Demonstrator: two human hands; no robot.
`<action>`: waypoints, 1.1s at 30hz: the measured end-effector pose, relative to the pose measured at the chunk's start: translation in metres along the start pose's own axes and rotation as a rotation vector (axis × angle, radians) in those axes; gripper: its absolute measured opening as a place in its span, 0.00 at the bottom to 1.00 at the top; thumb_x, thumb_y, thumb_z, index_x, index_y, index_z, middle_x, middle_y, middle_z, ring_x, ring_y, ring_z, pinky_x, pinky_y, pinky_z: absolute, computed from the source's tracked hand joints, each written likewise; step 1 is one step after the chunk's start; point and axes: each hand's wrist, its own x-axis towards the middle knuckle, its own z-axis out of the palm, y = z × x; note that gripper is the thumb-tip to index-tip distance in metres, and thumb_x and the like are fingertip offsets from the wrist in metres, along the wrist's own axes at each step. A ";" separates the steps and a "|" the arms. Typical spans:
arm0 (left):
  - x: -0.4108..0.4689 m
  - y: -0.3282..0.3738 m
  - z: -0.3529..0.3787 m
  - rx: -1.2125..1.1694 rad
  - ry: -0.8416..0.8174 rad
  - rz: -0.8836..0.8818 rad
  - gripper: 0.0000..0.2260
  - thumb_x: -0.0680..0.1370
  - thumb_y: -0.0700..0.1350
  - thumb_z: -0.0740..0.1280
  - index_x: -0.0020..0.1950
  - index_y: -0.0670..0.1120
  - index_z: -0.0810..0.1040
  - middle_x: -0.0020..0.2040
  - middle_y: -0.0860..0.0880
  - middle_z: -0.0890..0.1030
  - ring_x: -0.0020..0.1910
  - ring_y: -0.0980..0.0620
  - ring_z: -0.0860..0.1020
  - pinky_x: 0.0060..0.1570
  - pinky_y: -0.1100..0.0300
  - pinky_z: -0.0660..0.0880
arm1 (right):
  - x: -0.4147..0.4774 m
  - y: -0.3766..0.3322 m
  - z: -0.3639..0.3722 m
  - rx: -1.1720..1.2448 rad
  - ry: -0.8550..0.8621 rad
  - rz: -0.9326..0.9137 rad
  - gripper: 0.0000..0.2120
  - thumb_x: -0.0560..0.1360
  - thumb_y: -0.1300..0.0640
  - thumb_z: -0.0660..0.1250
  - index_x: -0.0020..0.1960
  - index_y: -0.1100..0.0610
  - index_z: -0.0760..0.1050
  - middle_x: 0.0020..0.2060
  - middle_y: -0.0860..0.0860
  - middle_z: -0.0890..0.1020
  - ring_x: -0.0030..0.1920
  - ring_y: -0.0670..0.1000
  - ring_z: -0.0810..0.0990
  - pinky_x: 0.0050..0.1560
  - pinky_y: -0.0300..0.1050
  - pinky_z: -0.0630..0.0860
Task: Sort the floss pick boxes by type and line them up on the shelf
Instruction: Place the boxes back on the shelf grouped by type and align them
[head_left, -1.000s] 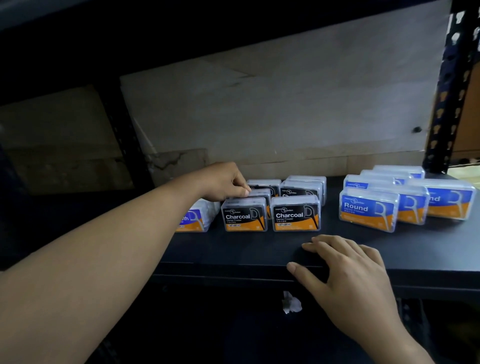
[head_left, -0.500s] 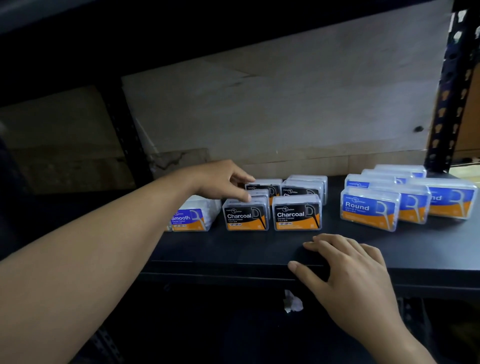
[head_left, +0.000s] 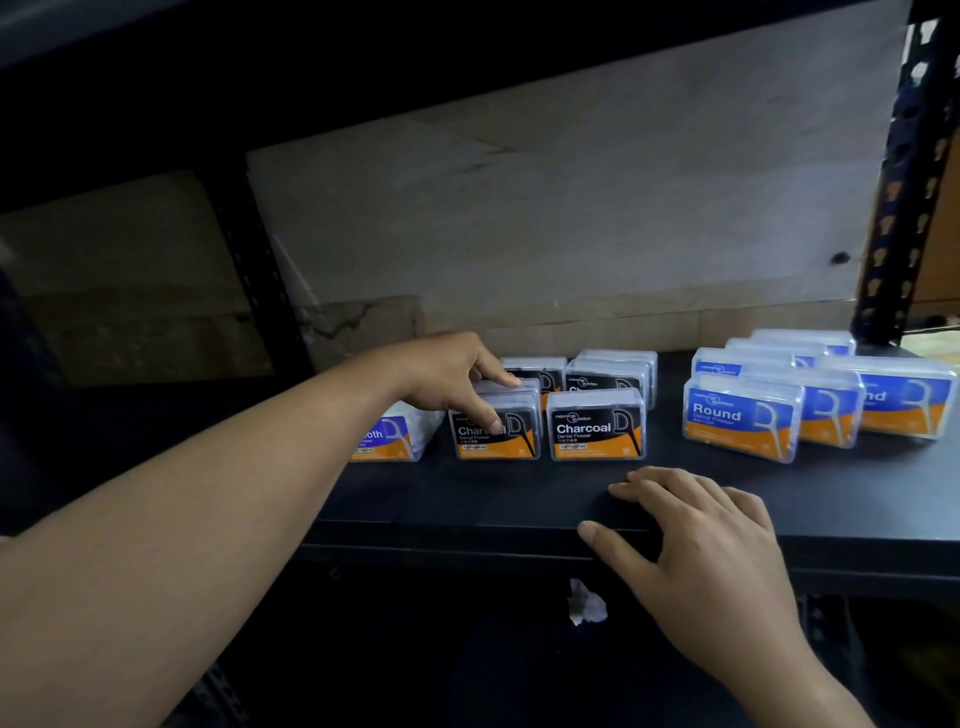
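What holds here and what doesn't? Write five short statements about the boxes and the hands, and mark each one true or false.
1. The left hand grips the front left Charcoal box. True.
2. The right hand holds a Round box. False: it rests on the front edge of the shelf and holds nothing.
3. The Round boxes stand to the right of the front right Charcoal box, with bare shelf between. True.
4. The Smooth box stands at the far right of the shelf. False: it is left of the Charcoal ones, partly hidden behind the left arm.
5. No hand touches the front right Charcoal box. True.
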 end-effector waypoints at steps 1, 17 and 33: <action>0.000 0.000 0.000 -0.002 -0.003 -0.003 0.32 0.63 0.61 0.80 0.66 0.59 0.78 0.65 0.59 0.79 0.64 0.57 0.76 0.68 0.49 0.70 | 0.000 0.000 0.000 -0.002 0.001 -0.002 0.24 0.70 0.30 0.60 0.50 0.45 0.83 0.51 0.40 0.82 0.55 0.46 0.80 0.58 0.46 0.65; -0.004 0.005 -0.008 -0.129 0.104 -0.002 0.32 0.66 0.68 0.74 0.67 0.57 0.78 0.62 0.59 0.81 0.61 0.62 0.77 0.68 0.59 0.71 | -0.001 0.000 0.000 0.014 0.002 0.004 0.24 0.70 0.30 0.60 0.50 0.45 0.83 0.51 0.40 0.81 0.55 0.45 0.79 0.57 0.44 0.63; 0.058 0.026 0.006 -0.034 0.124 -0.040 0.14 0.82 0.48 0.66 0.67 0.53 0.79 0.66 0.54 0.79 0.63 0.54 0.77 0.62 0.60 0.70 | 0.000 0.002 0.003 0.007 0.019 -0.013 0.23 0.70 0.30 0.62 0.50 0.45 0.83 0.51 0.40 0.81 0.54 0.45 0.80 0.58 0.44 0.63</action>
